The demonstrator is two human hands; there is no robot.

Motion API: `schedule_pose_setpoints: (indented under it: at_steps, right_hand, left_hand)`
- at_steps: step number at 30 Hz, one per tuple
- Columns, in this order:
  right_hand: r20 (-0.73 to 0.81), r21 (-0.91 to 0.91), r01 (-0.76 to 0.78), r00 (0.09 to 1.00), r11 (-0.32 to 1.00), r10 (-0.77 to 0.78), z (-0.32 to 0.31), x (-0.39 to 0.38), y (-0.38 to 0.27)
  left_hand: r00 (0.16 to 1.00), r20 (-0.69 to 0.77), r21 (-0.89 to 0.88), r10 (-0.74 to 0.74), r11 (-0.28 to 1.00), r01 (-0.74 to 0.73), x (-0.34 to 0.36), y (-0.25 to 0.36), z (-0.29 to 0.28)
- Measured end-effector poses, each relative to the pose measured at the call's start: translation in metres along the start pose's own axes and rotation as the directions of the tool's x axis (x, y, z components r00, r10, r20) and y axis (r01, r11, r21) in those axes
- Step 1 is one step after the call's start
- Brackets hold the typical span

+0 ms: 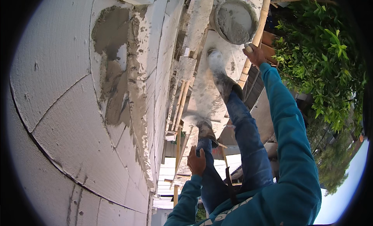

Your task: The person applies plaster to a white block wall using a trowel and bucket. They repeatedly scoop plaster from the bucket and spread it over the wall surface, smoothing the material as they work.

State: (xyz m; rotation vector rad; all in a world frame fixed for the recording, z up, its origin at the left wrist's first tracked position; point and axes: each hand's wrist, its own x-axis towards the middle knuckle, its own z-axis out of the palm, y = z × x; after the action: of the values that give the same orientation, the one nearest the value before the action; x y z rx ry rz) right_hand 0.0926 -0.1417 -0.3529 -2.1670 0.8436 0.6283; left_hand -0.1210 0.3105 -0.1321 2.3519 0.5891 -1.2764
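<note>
My right hand [255, 56] is closed around a short pale handle [248, 49] beside the rim of a round bucket [218, 29]. The tool's other end is hard to make out. Wet grey mortar [235, 29] lies inside the bucket. My left hand [197, 162] is by my left shin, thumb and fingers apart, with nothing seen in it. To the left, a wall of pale blocks [66, 117] carries a patch of wet grey mortar [112, 35] along its ledge.
My boots [223, 76] stand on narrow, mortar-stained planks [206, 90]. A bamboo pole [262, 21] runs along the right edge of the planks, and leafy branches [326, 51] hang beyond it. Light roofing sheets [167, 173] show far below.
</note>
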Motion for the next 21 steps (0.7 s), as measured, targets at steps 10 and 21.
schedule_pose_setpoints:
  at_steps: [10,21]
  right_hand:
    - [-0.145,0.343,0.111,0.987,0.933,-0.064,0.053,-0.087,-0.047]
    - [-0.265,0.333,0.289,0.942,0.898,-0.205,0.265,-0.195,-0.278]
  left_hand:
    - [0.999,-0.046,0.047,0.027,0.999,-0.025,-0.008,-0.011,-0.004]
    - [0.996,-0.085,-0.090,0.035,0.995,-0.042,-0.020,-0.049,0.002]
